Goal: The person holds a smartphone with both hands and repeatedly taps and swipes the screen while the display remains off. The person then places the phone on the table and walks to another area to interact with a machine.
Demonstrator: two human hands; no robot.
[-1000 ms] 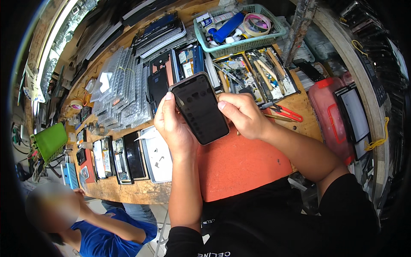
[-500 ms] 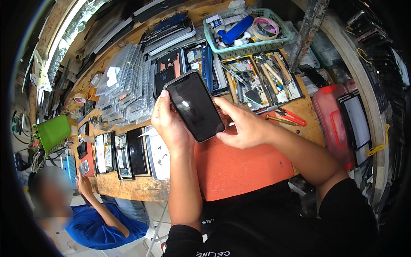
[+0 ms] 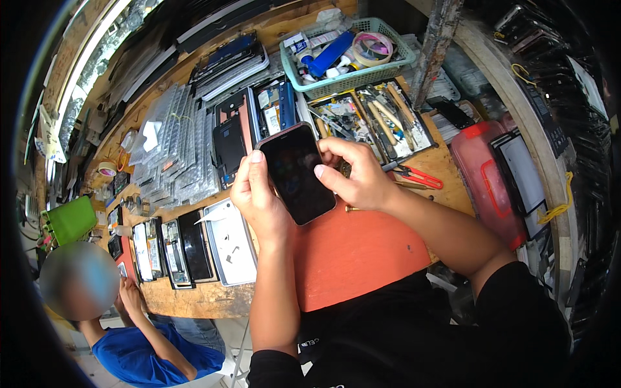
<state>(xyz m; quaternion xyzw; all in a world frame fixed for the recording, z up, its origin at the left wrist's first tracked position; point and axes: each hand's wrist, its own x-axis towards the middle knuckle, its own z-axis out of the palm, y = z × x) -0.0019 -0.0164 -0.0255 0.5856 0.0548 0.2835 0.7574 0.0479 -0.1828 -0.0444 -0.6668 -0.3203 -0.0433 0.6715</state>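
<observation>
A smartphone [image 3: 303, 178] with a dark screen is held up in front of me, tilted, above an orange-red mat [image 3: 356, 258]. My left hand [image 3: 260, 200] grips its left edge, thumb lying along the upper side of the frame. On the opposite edge is my right hand [image 3: 359, 173], its thumb at the screen's right side and its curled fingers around the frame. The right fingertips behind the phone are hidden. A brass-coloured screwdriver tip [image 3: 351, 209] shows just below the right hand.
Opened phones and tablets [image 3: 174, 249] and a white tray [image 3: 223, 278] line the left. Beyond the phone stand a tool tray [image 3: 424, 139] and a green basket [image 3: 407, 58]. Red-handled pliers [image 3: 424, 178] lie right, near a red case [image 3: 462, 155]. A person in blue [image 3: 155, 352] sits left.
My right thumb has shifted up along the phone's right edge, nearer the screen. The whole view has swung slightly, moving the bench left and down. The person at left has drawn both hands together.
</observation>
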